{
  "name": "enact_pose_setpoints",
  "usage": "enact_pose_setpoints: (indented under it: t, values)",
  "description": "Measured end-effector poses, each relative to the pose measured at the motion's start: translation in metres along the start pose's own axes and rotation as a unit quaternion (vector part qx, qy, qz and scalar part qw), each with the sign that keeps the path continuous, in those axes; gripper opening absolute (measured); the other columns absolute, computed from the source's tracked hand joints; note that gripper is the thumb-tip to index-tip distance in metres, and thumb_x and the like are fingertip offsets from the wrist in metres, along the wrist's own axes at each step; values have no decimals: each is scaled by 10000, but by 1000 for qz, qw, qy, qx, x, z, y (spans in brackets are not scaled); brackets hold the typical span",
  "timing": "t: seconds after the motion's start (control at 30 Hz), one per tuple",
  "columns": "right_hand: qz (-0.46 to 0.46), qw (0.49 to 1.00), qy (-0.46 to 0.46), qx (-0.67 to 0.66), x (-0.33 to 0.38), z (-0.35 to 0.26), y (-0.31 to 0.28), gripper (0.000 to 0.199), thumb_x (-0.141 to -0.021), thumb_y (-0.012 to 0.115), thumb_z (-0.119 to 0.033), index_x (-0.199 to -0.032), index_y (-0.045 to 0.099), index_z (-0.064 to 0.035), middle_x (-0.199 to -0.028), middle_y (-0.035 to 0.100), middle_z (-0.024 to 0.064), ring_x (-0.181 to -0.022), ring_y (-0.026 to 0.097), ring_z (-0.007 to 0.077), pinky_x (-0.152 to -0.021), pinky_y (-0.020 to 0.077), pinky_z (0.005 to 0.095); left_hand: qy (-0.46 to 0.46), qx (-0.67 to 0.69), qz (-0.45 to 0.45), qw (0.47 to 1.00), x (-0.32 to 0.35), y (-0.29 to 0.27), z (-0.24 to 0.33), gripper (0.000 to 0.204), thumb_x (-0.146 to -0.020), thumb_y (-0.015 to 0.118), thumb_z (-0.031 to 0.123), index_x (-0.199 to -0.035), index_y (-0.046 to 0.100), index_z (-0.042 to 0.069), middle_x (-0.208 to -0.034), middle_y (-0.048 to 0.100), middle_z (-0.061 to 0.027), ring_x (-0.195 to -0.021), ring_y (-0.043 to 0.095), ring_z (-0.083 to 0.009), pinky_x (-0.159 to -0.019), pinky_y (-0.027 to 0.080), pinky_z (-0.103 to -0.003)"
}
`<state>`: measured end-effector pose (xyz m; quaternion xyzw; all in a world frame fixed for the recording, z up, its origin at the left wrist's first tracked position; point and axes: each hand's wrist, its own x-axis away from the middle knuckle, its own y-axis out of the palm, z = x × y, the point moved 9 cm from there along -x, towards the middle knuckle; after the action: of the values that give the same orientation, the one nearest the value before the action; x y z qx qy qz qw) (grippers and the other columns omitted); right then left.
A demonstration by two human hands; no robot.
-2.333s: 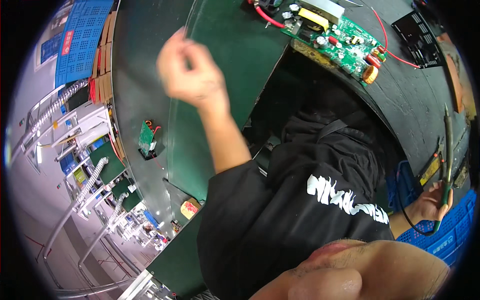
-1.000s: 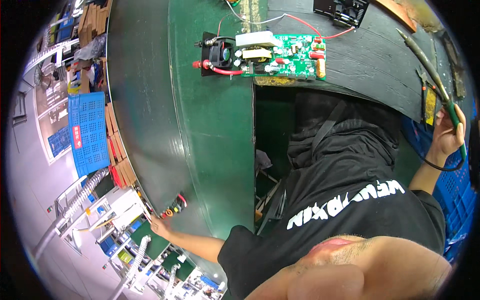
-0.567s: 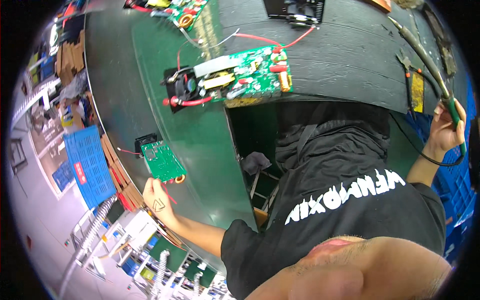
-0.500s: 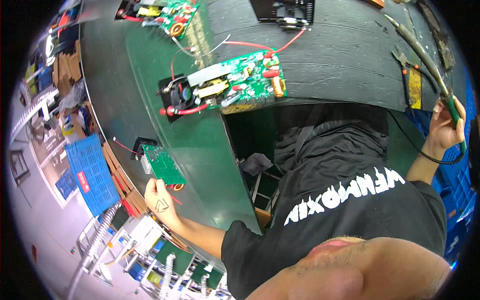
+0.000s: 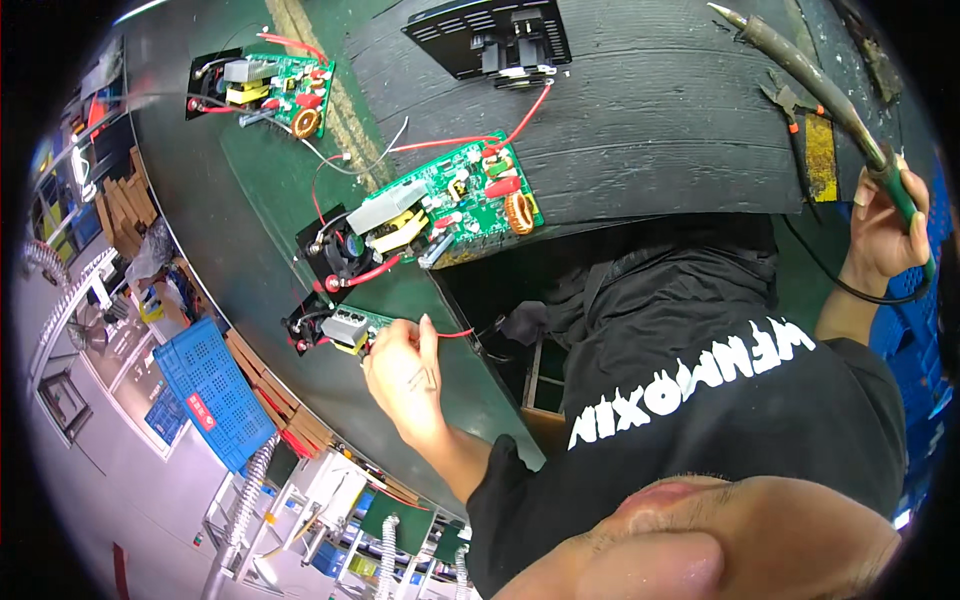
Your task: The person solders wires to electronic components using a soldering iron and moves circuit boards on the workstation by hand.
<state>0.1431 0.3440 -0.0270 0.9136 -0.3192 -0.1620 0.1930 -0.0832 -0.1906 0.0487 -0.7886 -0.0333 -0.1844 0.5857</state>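
Board (image 5: 345,328) now on green belt, left grip (image 5: 405,375) clamped on it; right grip (image 5: 885,235) clasps soldering iron (image 5: 820,90).

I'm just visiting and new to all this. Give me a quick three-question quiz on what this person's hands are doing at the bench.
1. True or false: the right hand grips a soldering iron by its green handle.
2. What does the left hand hold? A) pliers B) a small circuit board with red wires C) a blue crate
3. Fill in: the large green circuit board with a copper coil lies partly on a black ribbed ____.

Key: 1 true. 2 B. 3 mat.
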Motion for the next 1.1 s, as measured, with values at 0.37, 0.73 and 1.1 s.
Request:
enact_pose_setpoints:
  t: [0.37,0.73,1.1]
  values:
    - [-55,998,24,-33,7,12,57,498,-881,490,-439,-1199,616,-77,-993,555,207,-661,506,210,-567,423,272,77,266,283,918,-74,-58,141,246,-836,707,68,-1073,693,5,-950,690,-112,-849,628,-215,-749,486,-329]
    - [-69,997,42,-1,5,22,83,448,-882,506,-432,-1150,604,-86,-914,555,185,-601,507,187,-538,425,259,104,589,225,769,-83,-34,170,185,-827,677,-73,-1007,676,-33,-922,666,-88,-761,609,-144,-757,488,-251]
    - [-84,996,39,4,-2,32,96,478,-906,490,-412,-1158,573,-15,-859,548,189,-559,553,204,-456,428,265,278,417,346,793,-71,-70,193,189,-684,750,-74,-848,712,11,-794,657,-68,-739,608,-217,-701,493,-303]
